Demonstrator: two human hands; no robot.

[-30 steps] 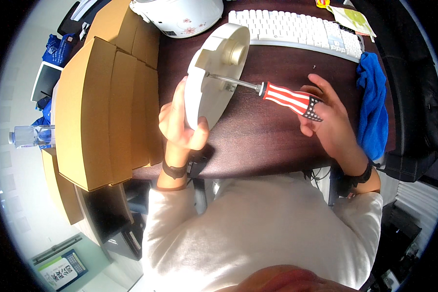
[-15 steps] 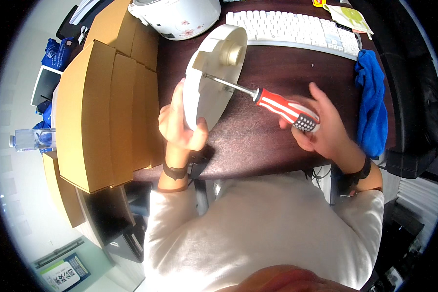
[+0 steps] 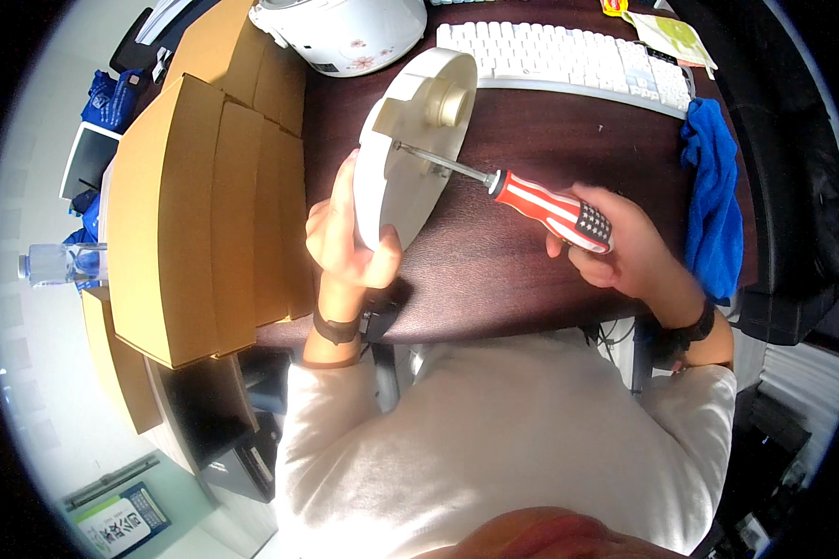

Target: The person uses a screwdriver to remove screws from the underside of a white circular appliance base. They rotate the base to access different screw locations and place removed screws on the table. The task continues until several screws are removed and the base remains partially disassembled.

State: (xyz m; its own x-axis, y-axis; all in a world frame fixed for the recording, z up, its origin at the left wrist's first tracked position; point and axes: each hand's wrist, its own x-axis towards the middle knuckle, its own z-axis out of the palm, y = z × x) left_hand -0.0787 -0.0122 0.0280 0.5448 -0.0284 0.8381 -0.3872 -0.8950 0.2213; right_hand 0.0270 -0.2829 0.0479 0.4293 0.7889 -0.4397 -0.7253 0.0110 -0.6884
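Observation:
My left hand (image 3: 347,235) grips the lower rim of a round cream-white plastic housing (image 3: 410,149), held on edge above the dark wooden desk (image 3: 494,270). My right hand (image 3: 625,250) holds a screwdriver (image 3: 550,207) by its red-and-white striped handle with a blue starred end. Its metal shaft points up-left and the tip touches the inner face of the housing near the top left.
Tan cardboard boxes (image 3: 205,205) stand along the desk's left side. A white rice cooker (image 3: 340,33) and a white keyboard (image 3: 569,56) lie at the back. A blue cloth (image 3: 713,205) hangs at the right edge. A water bottle (image 3: 61,264) stands far left.
The screwdriver handle has dropped and swung so the shaft now slopes up-left. My right hand has shifted slightly along the handle. The housing stays in my left hand.

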